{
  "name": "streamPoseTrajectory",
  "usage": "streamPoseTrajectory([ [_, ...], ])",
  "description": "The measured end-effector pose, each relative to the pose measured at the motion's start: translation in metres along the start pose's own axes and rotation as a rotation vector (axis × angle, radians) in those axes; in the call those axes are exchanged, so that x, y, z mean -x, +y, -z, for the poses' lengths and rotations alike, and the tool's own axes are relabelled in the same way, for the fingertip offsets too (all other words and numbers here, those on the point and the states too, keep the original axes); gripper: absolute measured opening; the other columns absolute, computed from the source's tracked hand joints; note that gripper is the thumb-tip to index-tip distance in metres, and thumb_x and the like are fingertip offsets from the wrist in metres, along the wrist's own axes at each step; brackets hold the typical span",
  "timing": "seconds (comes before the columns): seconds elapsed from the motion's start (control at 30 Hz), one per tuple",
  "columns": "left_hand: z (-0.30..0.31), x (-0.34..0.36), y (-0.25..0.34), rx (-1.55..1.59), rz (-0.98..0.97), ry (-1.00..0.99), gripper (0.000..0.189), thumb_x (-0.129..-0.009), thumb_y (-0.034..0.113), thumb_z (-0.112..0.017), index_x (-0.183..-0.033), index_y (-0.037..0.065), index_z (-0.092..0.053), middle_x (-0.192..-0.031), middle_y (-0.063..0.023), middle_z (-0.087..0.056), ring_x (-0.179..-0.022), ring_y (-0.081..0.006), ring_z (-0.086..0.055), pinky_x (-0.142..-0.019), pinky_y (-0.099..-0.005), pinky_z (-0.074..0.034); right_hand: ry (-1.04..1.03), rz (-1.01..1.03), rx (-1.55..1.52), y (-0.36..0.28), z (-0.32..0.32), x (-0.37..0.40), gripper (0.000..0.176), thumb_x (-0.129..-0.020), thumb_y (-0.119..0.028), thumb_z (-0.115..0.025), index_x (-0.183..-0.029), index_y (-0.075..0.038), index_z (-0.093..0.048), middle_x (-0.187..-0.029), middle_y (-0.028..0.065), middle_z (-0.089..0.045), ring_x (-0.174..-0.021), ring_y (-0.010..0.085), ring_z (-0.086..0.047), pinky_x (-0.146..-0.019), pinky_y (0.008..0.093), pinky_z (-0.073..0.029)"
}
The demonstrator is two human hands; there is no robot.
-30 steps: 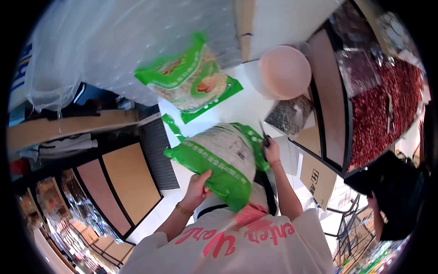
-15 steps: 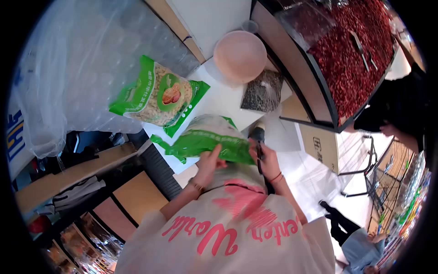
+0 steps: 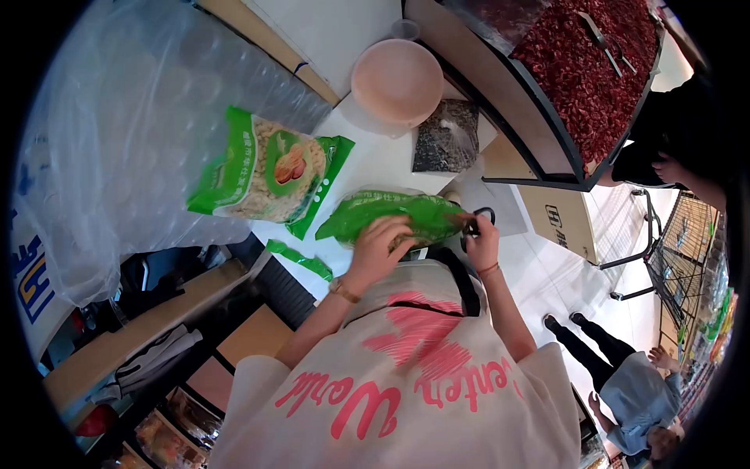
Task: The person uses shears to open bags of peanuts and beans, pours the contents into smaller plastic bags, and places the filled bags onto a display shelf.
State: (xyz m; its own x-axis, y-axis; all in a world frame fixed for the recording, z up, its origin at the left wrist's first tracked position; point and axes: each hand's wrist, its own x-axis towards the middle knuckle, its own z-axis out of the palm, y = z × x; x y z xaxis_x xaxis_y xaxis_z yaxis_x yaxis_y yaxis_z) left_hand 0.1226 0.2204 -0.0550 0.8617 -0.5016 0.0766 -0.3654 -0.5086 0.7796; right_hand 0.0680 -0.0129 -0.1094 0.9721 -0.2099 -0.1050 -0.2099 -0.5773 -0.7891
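A green and clear bag [image 3: 398, 215] lies at the white table's near edge, close to my body. My left hand [image 3: 380, 248] rests against its near side with the fingers apart. Black-handled scissors [image 3: 486, 214] are in my right hand [image 3: 482, 241], at the bag's right end; their blades are hard to make out. A cut green strip [image 3: 301, 260] lies left of the bag. Beyond it, a full bag of peanuts [image 3: 273, 172] with green ends leans on the plastic wrap.
A pink bowl [image 3: 397, 82] and a bag of dark seeds [image 3: 447, 139] stand at the back. Clear wrap [image 3: 148, 117] covers goods on the left. At the right are a bin of red pieces [image 3: 590, 78], a carton [image 3: 556, 223], a cart [image 3: 680, 242] and two people.
The green strip has come apart from the near bag and lies on the table. My left hand has shifted onto the bag; my right hand has moved right and up with the scissors.
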Motion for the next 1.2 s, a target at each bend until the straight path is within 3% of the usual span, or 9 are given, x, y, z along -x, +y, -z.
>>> streamPoseTrajectory([
  [0.03,0.013,0.004,0.000,-0.134,-0.053,-0.007,0.038,-0.074,0.018,-0.068,-0.108,0.008,-0.057,-0.123,-0.0118,-0.050,-0.116,-0.0303,-0.044,-0.092,-0.0409,-0.038,0.094,0.102,-0.067,0.004,-0.003,-0.007,0.032,-0.061,0.006,-0.054,-0.089,-0.006,-0.063,-0.076,0.0151,-0.058,-0.073,0.0347,-0.057,-0.061,0.0374,-0.045],
  [0.17,0.049,0.012,-0.032,-0.536,-0.067,0.137,0.046,-0.070,0.021,-0.071,-0.111,0.009,-0.056,-0.123,-0.0102,-0.049,-0.112,-0.0301,-0.047,-0.089,-0.0405,-0.039,0.091,0.094,-0.066,0.009,-0.004,-0.020,0.030,-0.061,0.004,-0.057,-0.089,-0.005,-0.062,-0.076,0.0158,-0.059,-0.073,0.0354,-0.058,-0.061,0.0370,-0.046],
  [0.47,0.100,0.039,-0.060,-0.413,-0.069,-0.321,0.025,-0.069,0.018,-0.069,-0.089,0.006,-0.062,-0.074,-0.0076,-0.054,-0.071,-0.0278,-0.054,-0.062,-0.0379,-0.044,-0.178,0.240,-0.126,-0.059,0.018,-0.033,0.026,-0.058,0.001,-0.058,-0.082,-0.006,-0.066,-0.072,0.0164,-0.061,-0.070,0.0345,-0.059,-0.061,0.0364,-0.047],
  [0.63,0.117,0.069,-0.014,-0.197,0.146,-0.091,0.012,-0.068,0.013,-0.071,-0.072,0.005,-0.063,-0.067,-0.0086,-0.054,-0.065,-0.0277,-0.055,-0.058,-0.0368,-0.043,-0.191,0.347,-0.223,-0.106,0.025,-0.049,0.024,-0.058,0.001,-0.058,-0.080,-0.005,-0.065,-0.072,0.0145,-0.061,-0.070,0.0331,-0.059,-0.062,0.0364,-0.047],
  [0.87,0.123,0.092,-0.007,-0.333,0.299,-0.116,0.021,-0.065,0.018,-0.075,-0.062,0.005,-0.059,-0.066,-0.0066,-0.056,-0.069,-0.0272,-0.055,-0.063,-0.0386,-0.041,-0.231,0.489,-0.217,-0.135,0.002,-0.063,0.028,-0.054,0.005,-0.056,-0.079,-0.004,-0.065,-0.072,0.0144,-0.061,-0.067,0.0322,-0.060,-0.061,0.0346,-0.048],
  [0.93,0.126,0.081,0.000,-0.491,0.202,-0.242,0.022,-0.066,0.020,-0.075,-0.079,0.006,-0.063,-0.082,-0.0085,-0.061,-0.090,-0.0294,-0.055,-0.078,-0.0390,-0.042,-0.272,0.497,-0.207,-0.131,-0.007,-0.063,0.028,-0.054,0.004,-0.058,-0.079,-0.004,-0.065,-0.072,0.0139,-0.061,-0.067,0.0314,-0.060,-0.061,0.0349,-0.048],
  [1.07,0.086,0.047,0.002,-0.430,0.174,0.024,0.038,-0.070,0.019,-0.071,-0.104,0.007,-0.060,-0.106,-0.0115,-0.058,-0.108,-0.0324,-0.049,-0.093,-0.0394,-0.038,-0.369,0.557,-0.180,-0.119,-0.016,-0.072,0.026,-0.058,0.000,-0.063,-0.083,-0.005,-0.066,-0.073,0.0129,-0.061,-0.069,0.0310,-0.059,-0.063,0.0350,-0.048],
  [1.13,0.066,0.050,-0.014,-0.200,0.289,-0.069,0.050,-0.074,0.015,-0.065,-0.121,0.007,-0.049,-0.120,-0.0137,-0.052,-0.113,-0.0325,-0.048,-0.097,-0.0387,-0.037,-0.487,0.532,-0.200,-0.108,-0.009,-0.082,0.028,-0.058,0.000,-0.063,-0.085,-0.005,-0.066,-0.075,0.0129,-0.062,-0.070,0.0300,-0.060,-0.064,0.0339,-0.047],
  [1.2,0.057,0.062,-0.025,-0.240,0.315,-0.075,0.044,-0.075,0.010,-0.062,-0.118,0.006,-0.053,-0.118,-0.0130,-0.054,-0.111,-0.0309,-0.049,-0.093,-0.0378,-0.040,-0.591,0.509,-0.218,-0.096,0.000,-0.097,0.029,-0.059,0.000,-0.064,-0.088,-0.004,-0.066,-0.078,0.0129,-0.063,-0.071,0.0289,-0.061,-0.065,0.0329,-0.047],
])
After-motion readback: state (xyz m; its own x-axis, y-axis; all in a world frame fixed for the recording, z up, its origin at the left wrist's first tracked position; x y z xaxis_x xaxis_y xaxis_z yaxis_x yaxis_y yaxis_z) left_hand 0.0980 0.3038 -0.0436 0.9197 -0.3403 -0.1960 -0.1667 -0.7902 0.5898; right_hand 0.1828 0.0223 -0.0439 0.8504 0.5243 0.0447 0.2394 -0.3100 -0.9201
